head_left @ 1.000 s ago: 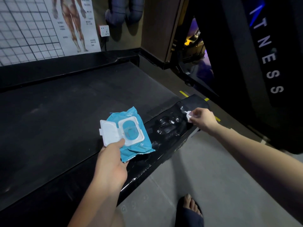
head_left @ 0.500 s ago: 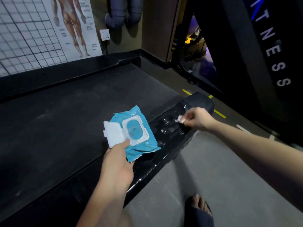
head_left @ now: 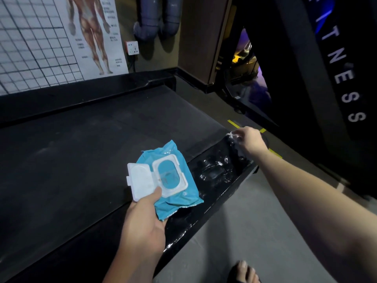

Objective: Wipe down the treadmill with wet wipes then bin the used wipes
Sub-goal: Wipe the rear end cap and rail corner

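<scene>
The treadmill's dark belt (head_left: 85,156) fills the left and middle of the view. Its glossy black side rail (head_left: 216,176) runs along the near right edge and shines wet. My left hand (head_left: 144,223) holds a blue wet wipe pack (head_left: 175,193) over the rail, thumb on its white flip lid, which stands open. My right hand (head_left: 250,139) pinches a small white wet wipe (head_left: 232,136) against the rail's far end. Most of the wipe is hidden under my fingers.
Grey floor (head_left: 244,242) lies right of the rail, with my foot in a dark sandal (head_left: 244,271) at the bottom. A black machine column lettered FITNESS (head_left: 344,78) stands at the right. An anatomy poster (head_left: 61,37) and a wall socket (head_left: 132,48) are behind the treadmill.
My right hand has slid the wipe along the rail from its middle toward the far end. My left hand still holds the open pack in about the same place.
</scene>
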